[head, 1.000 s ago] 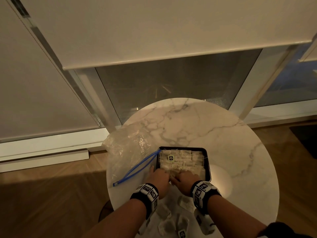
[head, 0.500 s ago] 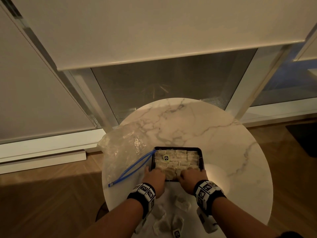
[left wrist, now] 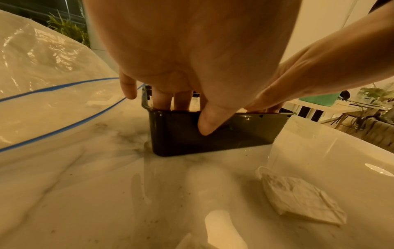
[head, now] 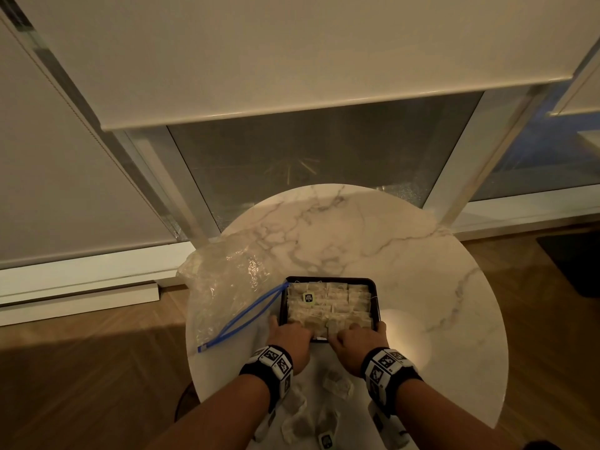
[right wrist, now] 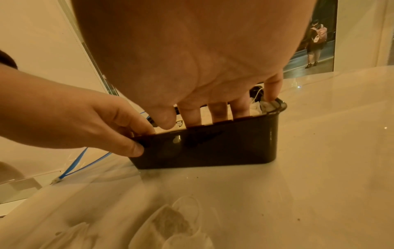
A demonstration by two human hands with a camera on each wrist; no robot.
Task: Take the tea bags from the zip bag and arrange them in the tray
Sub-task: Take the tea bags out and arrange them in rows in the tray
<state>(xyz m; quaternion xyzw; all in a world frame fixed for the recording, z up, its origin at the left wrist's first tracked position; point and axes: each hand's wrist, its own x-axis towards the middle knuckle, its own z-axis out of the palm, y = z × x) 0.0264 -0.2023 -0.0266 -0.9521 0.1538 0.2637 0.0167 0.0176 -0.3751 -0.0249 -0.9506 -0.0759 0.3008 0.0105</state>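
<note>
Both forearms reach forward side by side over the near edge of the round marble table (head: 406,261), each wrist wearing a black-and-white band, palms down.

The left hand (head: 290,337) sits at the near left corner of the black tray (head: 376,298). Its fingers dip over the near rim onto the tea bags (head: 328,308) packed inside, the little finger hangs outside the left wall, and the thumb (left wrist: 210,120) lies against the outer face of the near wall — so rim and wall are pinched between thumb and fingers.

The right hand (head: 357,341) covers the near right part of the tray. Its four fingers (right wrist: 192,116) reach down onto the packed bags, and the thumb curls in above the rim; whether it holds anything I cannot tell, since the fingertips are hidden behind the wall.

One tray, full — bags lie in tight rows, too closely packed to count, with one green-edged tag (head: 307,297) lying on top.

One clear zip bag (head: 227,287) lies to the left of the tray, its blue-edged mouth touching the tray's far left corner. Its contents cannot be made out.

About five loose tea bags (head: 337,383) lie on the table between the forearms and the near edge.
</note>
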